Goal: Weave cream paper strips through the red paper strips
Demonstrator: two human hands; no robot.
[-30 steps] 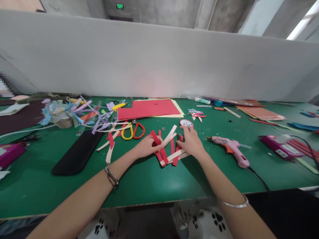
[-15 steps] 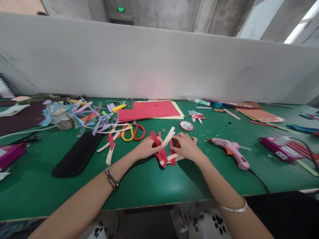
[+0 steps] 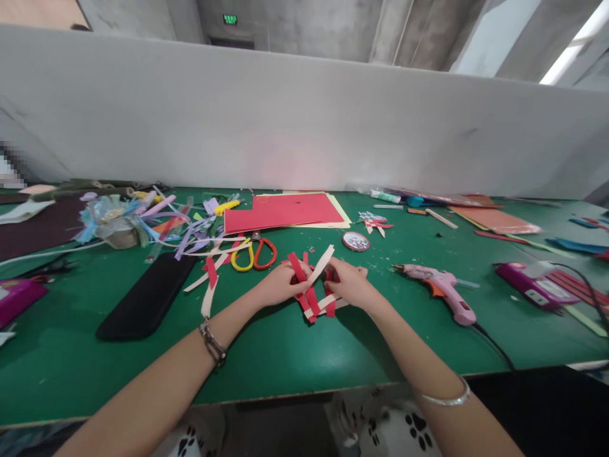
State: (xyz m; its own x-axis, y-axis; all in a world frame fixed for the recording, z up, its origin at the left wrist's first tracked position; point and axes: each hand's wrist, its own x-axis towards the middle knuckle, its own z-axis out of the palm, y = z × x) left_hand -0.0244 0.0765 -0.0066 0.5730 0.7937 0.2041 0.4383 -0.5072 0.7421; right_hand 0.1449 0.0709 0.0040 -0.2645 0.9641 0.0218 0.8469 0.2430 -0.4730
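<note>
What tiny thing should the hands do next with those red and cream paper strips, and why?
Likely press the cream strip down flat across the red ones. The left hand and right hand both pinch the crossed paper strips on the green table, and that cream strip's far end pokes out loose between them.

Left hand (image 3: 280, 284), right hand (image 3: 351, 285), fingers pinched, nearly touching

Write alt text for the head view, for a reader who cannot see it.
The left hand and right hand pinch interlaced red and cream paper strips on a green table. Yellow-and-red-handled scissors lie beyond the left hand, a pink glue gun right of the right hand.
</note>
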